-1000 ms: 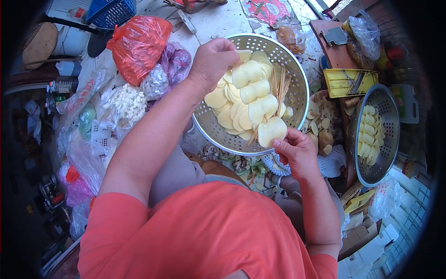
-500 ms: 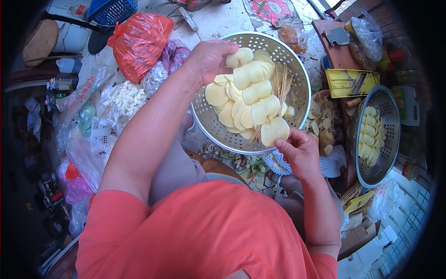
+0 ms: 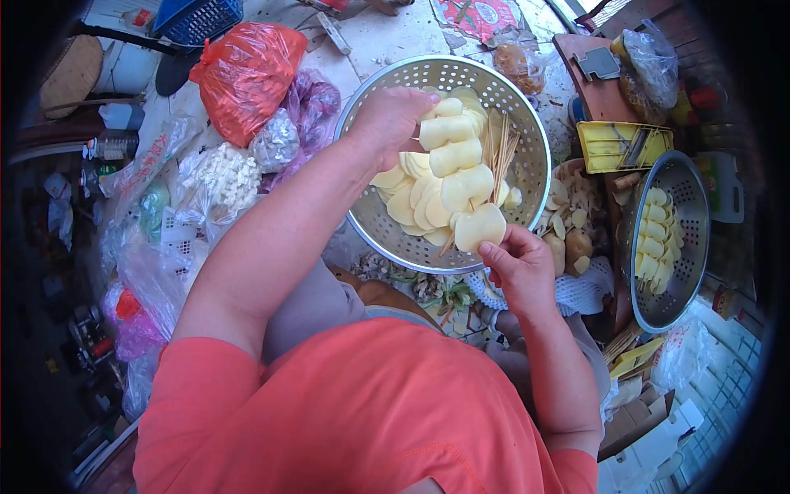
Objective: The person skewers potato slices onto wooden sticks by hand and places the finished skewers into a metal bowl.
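Right hand point(image 3: 522, 263) grip is pinching the skewered slices point(image 3: 461, 189) at the near end, over the colander point(image 3: 532, 156); left hand point(image 3: 388, 122) grip is sitting at the far end (can't tell if closed). Uneven pulling could be tearing one.

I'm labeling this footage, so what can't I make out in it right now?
All in the head view:
- Grip of the left hand: its own back hides the thumb.
- Most of the stick through the raised slices: the slices cover it.
- Number of loose slices: they overlap.
- Contents of the red bag: the plastic hides them.
- Rest of the blue basket: cut off by the top edge.
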`<state>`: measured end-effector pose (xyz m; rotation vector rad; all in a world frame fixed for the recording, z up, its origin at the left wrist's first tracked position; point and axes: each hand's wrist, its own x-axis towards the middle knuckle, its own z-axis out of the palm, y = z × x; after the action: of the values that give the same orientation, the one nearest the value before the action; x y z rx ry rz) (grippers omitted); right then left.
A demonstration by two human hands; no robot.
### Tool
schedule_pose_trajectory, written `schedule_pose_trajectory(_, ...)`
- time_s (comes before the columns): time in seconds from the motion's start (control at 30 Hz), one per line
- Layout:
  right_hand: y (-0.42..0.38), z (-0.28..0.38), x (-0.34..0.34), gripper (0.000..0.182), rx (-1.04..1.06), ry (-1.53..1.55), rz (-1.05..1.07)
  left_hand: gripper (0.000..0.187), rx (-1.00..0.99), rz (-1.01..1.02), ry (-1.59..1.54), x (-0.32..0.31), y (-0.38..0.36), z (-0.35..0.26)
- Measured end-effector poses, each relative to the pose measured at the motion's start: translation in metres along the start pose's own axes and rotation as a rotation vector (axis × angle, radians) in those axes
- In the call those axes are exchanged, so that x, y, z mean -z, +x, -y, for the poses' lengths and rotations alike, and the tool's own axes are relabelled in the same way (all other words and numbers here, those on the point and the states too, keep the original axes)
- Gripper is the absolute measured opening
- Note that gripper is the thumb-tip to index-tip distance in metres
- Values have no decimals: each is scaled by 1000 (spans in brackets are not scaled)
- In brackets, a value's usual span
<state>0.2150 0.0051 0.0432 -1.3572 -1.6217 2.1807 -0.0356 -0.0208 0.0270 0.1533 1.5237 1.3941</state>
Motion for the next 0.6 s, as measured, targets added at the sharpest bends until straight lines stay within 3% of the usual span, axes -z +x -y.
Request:
schedule_pose_trajectory(0.17,4,6,2,8,15,3,10,26,-8,43,-99,-1,2,1)
schedule_pose_trajectory(0.33,6,11,5,9,22,47,-5,36,-96,221,-218,-5,-1,1)
schedule_pose_trajectory(0.6,2,10,5,9,-5,45,-5,43,-141,217,-177,-16,-9,5)
